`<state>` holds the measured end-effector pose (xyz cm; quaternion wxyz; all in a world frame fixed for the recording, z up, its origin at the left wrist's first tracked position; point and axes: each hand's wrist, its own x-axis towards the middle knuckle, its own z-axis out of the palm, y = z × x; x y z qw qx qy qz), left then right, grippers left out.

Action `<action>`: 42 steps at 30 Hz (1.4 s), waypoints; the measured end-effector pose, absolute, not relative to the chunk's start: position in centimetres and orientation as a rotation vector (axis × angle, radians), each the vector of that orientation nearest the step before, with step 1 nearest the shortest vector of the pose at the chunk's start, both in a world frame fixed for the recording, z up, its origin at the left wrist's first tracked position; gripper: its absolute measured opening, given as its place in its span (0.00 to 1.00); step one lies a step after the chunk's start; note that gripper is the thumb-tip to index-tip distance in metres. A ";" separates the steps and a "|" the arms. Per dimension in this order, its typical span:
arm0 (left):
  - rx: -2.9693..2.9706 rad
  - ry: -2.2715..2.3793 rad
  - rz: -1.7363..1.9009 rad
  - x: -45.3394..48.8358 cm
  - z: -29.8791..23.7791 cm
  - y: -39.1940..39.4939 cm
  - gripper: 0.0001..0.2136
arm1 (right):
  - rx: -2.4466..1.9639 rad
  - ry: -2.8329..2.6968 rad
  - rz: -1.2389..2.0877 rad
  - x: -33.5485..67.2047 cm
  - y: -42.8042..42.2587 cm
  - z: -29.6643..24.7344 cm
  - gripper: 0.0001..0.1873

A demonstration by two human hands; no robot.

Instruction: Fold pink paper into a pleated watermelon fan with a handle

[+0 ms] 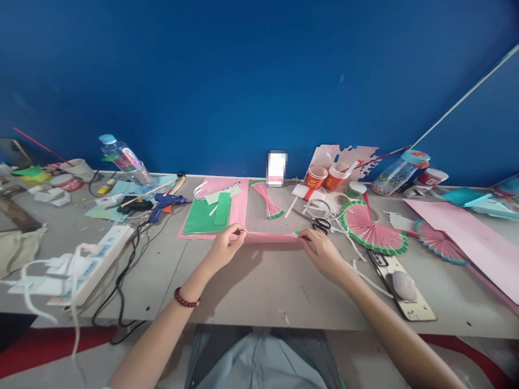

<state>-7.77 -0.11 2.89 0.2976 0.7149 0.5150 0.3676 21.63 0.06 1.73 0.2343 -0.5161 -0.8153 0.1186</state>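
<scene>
Between my two hands a narrow pink paper strip [270, 237] is held level above the table, with a bit of green near its right end. My left hand [227, 243] pinches its left end, thumb against fingers. At the other end my right hand [319, 249] pinches the strip the same way. Behind my left hand lie green paper sheets [203, 216] on pink paper [239, 197]. A pleated pink-and-green paper piece [267, 200], gathered at its middle, lies beyond the strip. Black-handled scissors [321, 224] rest just behind my right hand.
A blue glue gun [166, 205] and a white power strip [97, 259] with cables lie on the left. Watermelon-like paper fans [375, 229], red paper cups [316, 178] and a phone [401, 286] bearing a grey mouse [404, 286] are on the right. A blue wall [243, 81] rises behind.
</scene>
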 end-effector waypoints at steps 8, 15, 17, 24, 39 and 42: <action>1.670 1.306 1.121 -7.6 4.9 -0.5 0.13 | -1.329 -2.104 0.697 22.9 -0.5 4.3 0.12; 1.619 1.324 1.181 -7.4 5.6 -1.4 0.13 | -1.325 -2.105 0.752 23.3 -0.8 4.6 0.14; 1.642 1.320 1.192 -7.3 6.0 -1.7 0.13 | -1.345 -2.102 0.797 23.3 -1.1 4.9 0.14; 1.807 1.271 1.134 -6.8 7.0 -2.6 0.13 | -1.236 -2.202 1.068 22.1 -1.9 6.7 0.13; 2.581 1.631 1.265 -1.8 5.9 -5.1 0.08 | -1.419 -1.648 1.209 17.6 -2.9 4.8 0.12; 2.636 1.699 1.188 -0.7 5.4 -5.9 0.12 | -1.383 -1.595 1.204 17.3 -2.7 3.8 0.13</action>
